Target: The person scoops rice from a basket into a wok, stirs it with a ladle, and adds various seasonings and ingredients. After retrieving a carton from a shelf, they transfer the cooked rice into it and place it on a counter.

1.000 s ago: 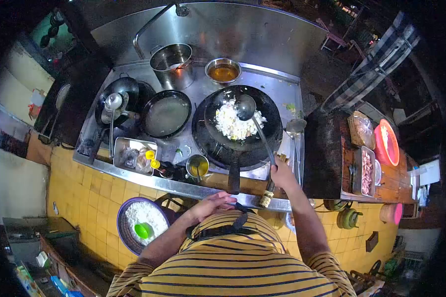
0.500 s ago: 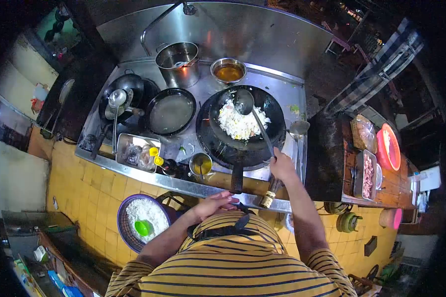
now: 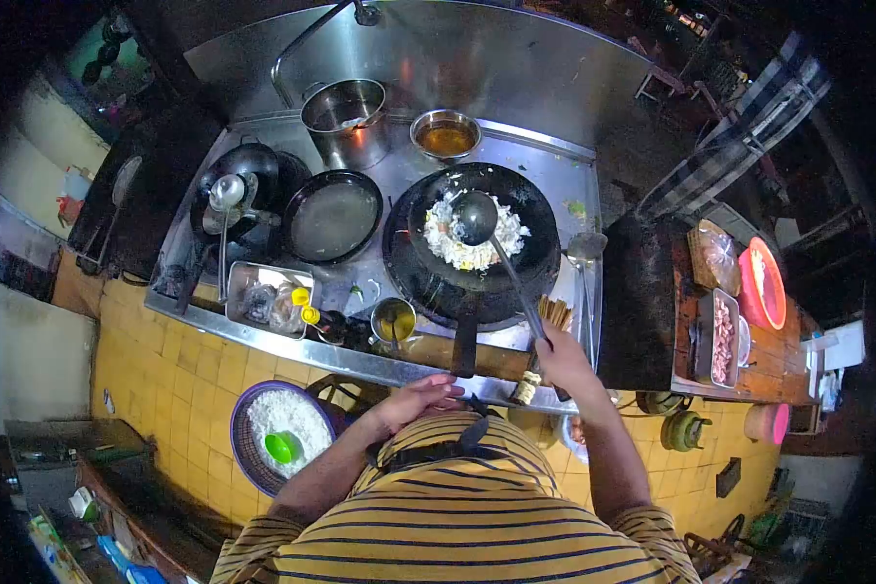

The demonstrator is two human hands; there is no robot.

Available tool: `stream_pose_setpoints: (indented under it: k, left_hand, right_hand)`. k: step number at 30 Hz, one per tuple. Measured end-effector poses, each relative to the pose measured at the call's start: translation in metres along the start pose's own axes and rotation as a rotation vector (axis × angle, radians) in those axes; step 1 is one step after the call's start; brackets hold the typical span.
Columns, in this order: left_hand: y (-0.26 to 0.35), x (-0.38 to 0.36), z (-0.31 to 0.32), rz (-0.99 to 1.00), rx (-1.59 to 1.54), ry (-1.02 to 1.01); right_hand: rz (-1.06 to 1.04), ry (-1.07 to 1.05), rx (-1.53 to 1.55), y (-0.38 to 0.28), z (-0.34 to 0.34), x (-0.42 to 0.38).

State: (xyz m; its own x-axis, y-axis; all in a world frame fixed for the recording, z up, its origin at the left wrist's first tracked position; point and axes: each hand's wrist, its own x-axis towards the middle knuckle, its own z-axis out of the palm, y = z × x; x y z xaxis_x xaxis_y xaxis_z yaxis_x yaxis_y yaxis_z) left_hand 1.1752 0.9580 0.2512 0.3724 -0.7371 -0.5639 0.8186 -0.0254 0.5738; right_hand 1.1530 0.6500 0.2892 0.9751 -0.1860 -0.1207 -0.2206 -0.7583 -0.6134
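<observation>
So the left hand [image 3: 420, 401] is seen low by the striped shirt [image 3: 448, 487], near the end of the wok handle [image 3: 465, 350], though whether anything's gripped in its fingers honestly can't be told. The ladle [image 3: 519, 287] is held by the right hand [image 3: 565, 362], fingers wrapped around it, its cup positioned over the rice [image 3: 450, 251] in the black wok [image 3: 462, 282]; farther back, a steel bowl [image 3: 445, 158] is filled with brown liquid.

Ladle [image 3: 475, 220] (in right hand [image 3: 566, 362]) amid rice [image 3: 455, 253]
</observation>
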Motion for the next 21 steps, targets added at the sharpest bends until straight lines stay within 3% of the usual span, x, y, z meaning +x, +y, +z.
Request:
stream_pose_setpoints:
  k: [1,3,5,7,9,10,11,12,13,15,17,19,21]
  left_hand:
    - [0.002,-0.001,-0.002,-0.003,0.003,0.003]
    - [0.002,-0.002,-0.004,-0.005,0.083,0.013]
    - [0.004,-0.005,0.0,-0.017,0.147,0.03]
    - [0.014,-0.014,-0.001,-0.024,0.21,0.056]
    - [0.047,-0.036,-0.007,0.387,0.686,-0.021]
    - [0.08,-0.06,0.008,0.432,0.465,0.019]
    - [0.113,-0.091,0.012,0.628,0.488,0.113]
    - [0.137,-0.14,0.029,0.939,0.647,0.505]
    - [0.179,-0.19,0.05,1.172,0.957,0.704]
    - [0.175,-0.173,0.044,1.134,0.934,0.645]
    - [0.159,-0.154,0.042,1.082,0.882,0.569]
    - [0.147,-0.131,0.041,1.047,0.818,0.498]
    - [0.136,-0.111,0.041,1.035,0.745,0.458]
  right_hand:
    - [0.236,-0.157,0.147,-0.028,-0.02,-0.012]
    - [0.272,-0.201,0.225,-0.023,-0.02,-0.025]
    - [0.058,-0.129,-0.067,-0.012,-0.014,-0.029]
    - [0.046,-0.055,-0.072,-0.006,-0.013,-0.034]
    - [0.167,-0.055,-0.139,-0.002,-0.013,-0.038]
    - [0.187,-0.046,-0.138,0.002,-0.015,-0.037]
    - [0.163,-0.013,-0.164,0.006,-0.017,-0.032]
    - [0.136,0.015,-0.192,0.01,-0.02,-0.024]
    - [0.114,0.04,-0.222,0.014,-0.024,-0.018]
    - [0.231,-0.008,-0.137,-0.008,-0.029,-0.004]
    - [0.207,0.047,-0.201,0.045,0.004,0.032]
    - [0.242,-0.068,-0.211,0.023,-0.013,0.045]
    - [0.189,0.031,-0.131,0.013,-0.005,0.04]
